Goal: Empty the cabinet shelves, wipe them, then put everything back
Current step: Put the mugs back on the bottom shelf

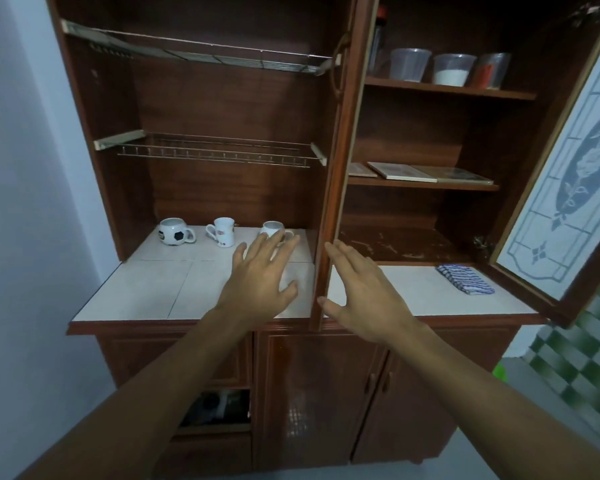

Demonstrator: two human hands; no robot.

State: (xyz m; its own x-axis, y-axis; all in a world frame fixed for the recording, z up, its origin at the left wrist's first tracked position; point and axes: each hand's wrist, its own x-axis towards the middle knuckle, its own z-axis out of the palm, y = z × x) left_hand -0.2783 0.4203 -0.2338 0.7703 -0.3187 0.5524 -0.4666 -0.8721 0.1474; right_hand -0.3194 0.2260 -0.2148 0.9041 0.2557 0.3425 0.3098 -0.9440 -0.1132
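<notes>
White counter tiles (pixel 146 292) lay beneath the left hand (pixel 260 275) and right hand (pixel 364 296), both spread and empty, and a careless reach could have toppled the nearest mug (pixel 272 230).

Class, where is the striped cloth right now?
In the head view, the striped cloth lies on the right end of the counter, beside the open glass door.
</notes>
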